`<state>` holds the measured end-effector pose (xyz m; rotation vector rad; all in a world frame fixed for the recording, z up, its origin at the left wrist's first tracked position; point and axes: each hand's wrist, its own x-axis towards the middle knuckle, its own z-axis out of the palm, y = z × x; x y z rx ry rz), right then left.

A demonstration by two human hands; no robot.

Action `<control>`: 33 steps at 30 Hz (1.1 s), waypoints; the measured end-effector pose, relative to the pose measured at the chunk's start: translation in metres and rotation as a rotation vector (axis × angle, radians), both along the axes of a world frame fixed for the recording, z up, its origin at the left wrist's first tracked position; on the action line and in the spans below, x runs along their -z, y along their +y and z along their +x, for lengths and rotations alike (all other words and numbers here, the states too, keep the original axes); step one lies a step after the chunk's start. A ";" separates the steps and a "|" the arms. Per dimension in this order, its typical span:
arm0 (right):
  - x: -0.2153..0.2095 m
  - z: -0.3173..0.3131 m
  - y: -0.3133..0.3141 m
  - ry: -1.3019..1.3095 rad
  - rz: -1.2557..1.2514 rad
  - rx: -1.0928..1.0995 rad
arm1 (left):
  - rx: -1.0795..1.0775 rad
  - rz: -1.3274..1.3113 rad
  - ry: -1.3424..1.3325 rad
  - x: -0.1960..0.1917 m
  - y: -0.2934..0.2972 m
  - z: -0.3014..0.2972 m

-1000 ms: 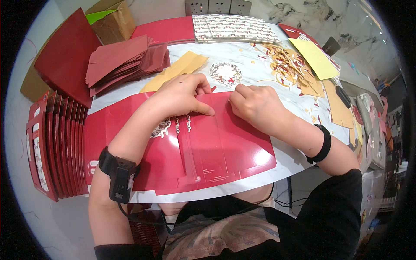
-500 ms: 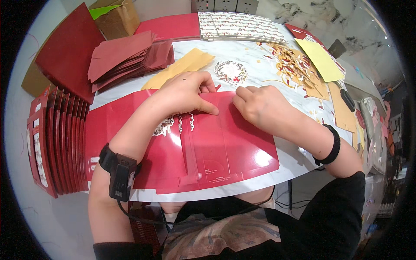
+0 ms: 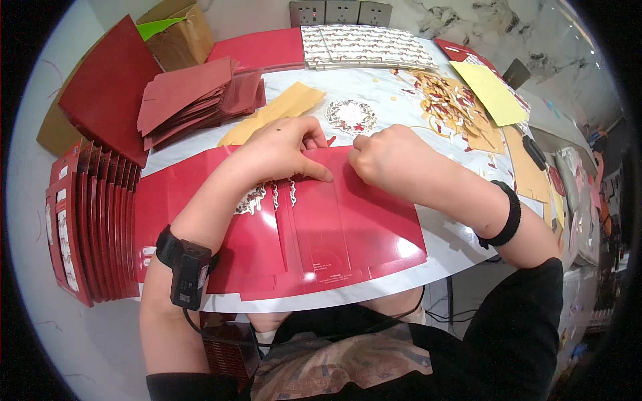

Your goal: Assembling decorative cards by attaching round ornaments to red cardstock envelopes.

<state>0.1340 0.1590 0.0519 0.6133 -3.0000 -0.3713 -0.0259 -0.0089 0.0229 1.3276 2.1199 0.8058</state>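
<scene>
Under my hands lies a glossy red card sheet (image 3: pixel 381 227) with fold lines, on top of other red sheets. My left hand (image 3: pixel 284 144) is open over its far edge, the thumb stretched on the red surface and the other fingers curled by the edge. White patterned cutouts (image 3: pixel 252 200) peek out beneath that hand. At the far edge, right of the left thumb, my right hand (image 3: pixel 391 157) is closed with its knuckles up. Whatever its fingers pinch is hidden. A round wreath-patterned cutout (image 3: pixel 351 117) lies just beyond both hands.
Folded red boxes (image 3: pixel 93 227) stand in a row at the left. Behind are a stack of dark red pieces (image 3: pixel 187 100), a tan strip (image 3: pixel 274 113) and patterned white sheets (image 3: pixel 368 47). Small paper scraps (image 3: pixel 448 97) and a yellow sheet (image 3: pixel 491 93) lie at the right.
My right hand has shifted slightly left along the far edge of the red sheet, staying closed. My left hand keeps nearly the same pose. The whole view has moved a little.
</scene>
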 end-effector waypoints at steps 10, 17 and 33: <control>-0.002 -0.007 -0.004 -0.037 -0.004 0.004 | 0.006 0.000 0.033 0.002 0.000 -0.001; 0.004 -0.014 0.011 -0.044 -0.152 0.126 | 0.003 0.001 0.037 0.001 0.000 -0.002; 0.025 -0.031 0.115 0.337 0.041 0.613 | -0.004 0.008 0.035 0.007 -0.001 -0.004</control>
